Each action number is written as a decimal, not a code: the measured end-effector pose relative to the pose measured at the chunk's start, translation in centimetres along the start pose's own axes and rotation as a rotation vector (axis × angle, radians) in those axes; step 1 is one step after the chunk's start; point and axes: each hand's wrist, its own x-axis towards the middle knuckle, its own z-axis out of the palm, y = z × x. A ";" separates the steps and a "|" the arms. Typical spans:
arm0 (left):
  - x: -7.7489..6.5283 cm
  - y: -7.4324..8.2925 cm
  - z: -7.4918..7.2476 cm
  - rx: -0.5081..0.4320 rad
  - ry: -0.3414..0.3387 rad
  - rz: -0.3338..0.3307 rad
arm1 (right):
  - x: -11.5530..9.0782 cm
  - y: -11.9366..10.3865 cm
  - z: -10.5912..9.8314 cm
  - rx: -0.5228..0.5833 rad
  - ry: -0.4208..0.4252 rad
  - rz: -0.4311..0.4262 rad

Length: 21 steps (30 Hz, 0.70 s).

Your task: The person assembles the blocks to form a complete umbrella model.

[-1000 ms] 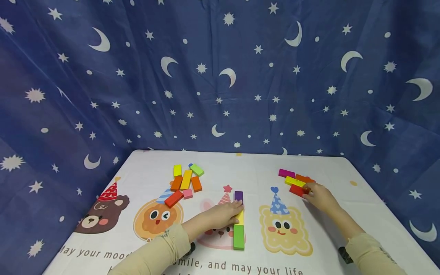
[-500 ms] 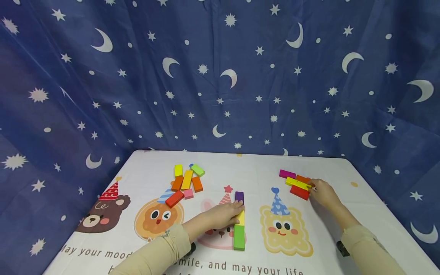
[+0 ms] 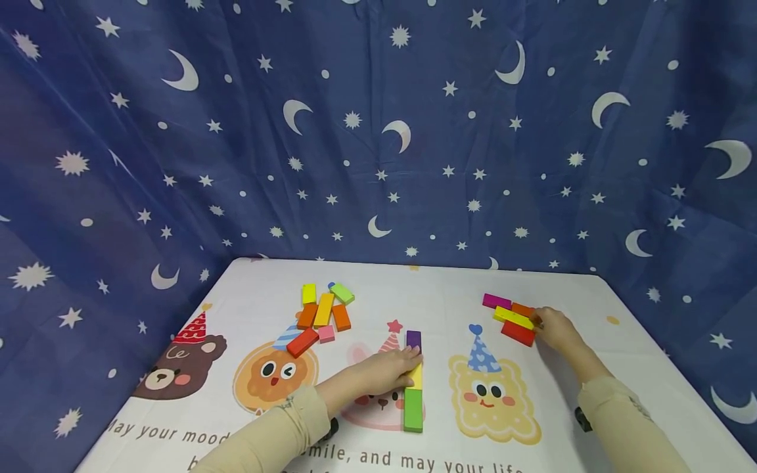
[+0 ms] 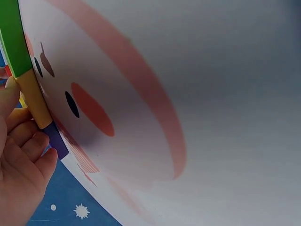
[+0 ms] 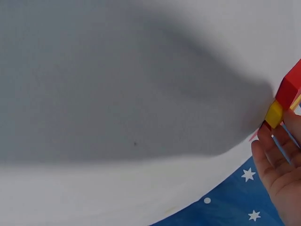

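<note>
Purple (image 3: 413, 339), yellow (image 3: 416, 378) and green (image 3: 413, 410) wooden blocks form a straight row in the middle of the table. My left hand (image 3: 387, 371) holds the yellow one, its thumb by the green joint and fingertips toward the purple end, as the left wrist view shows. At the right, magenta (image 3: 497, 301), orange (image 3: 523, 309), yellow (image 3: 513, 317) and red (image 3: 518, 333) blocks lie close together. My right hand (image 3: 556, 330) pinches the right end of that yellow block (image 5: 274, 114), beside the red block (image 5: 290, 87); the fingers partly hide the orange one.
A loose cluster of yellow, orange, light green, pink and red blocks (image 3: 324, 310) lies left of centre. The white tablecloth (image 3: 437, 295) carries printed cartoon faces and lettering. A blue star-and-moon curtain (image 3: 378, 131) hangs behind and along the sides.
My right hand has shifted slightly right, from over the red block's end to the yellow block's end, uncovering the red block. My left hand stays on its row. The view tilts slightly.
</note>
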 end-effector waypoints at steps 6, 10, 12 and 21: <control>-0.2 0.1 -0.1 -0.014 0.003 0.003 | 0.0 0.0 0.3 -0.099 -0.034 -0.026; -0.1 0.2 -0.2 -0.016 0.004 0.004 | -0.1 0.1 0.7 -0.085 -0.033 0.014; -0.1 0.1 -0.2 -0.011 0.006 0.002 | -0.1 0.3 0.9 -0.070 -0.025 0.025; -0.2 0.1 -0.1 -0.016 0.006 -0.004 | 0.2 0.2 0.8 -0.012 -0.006 0.035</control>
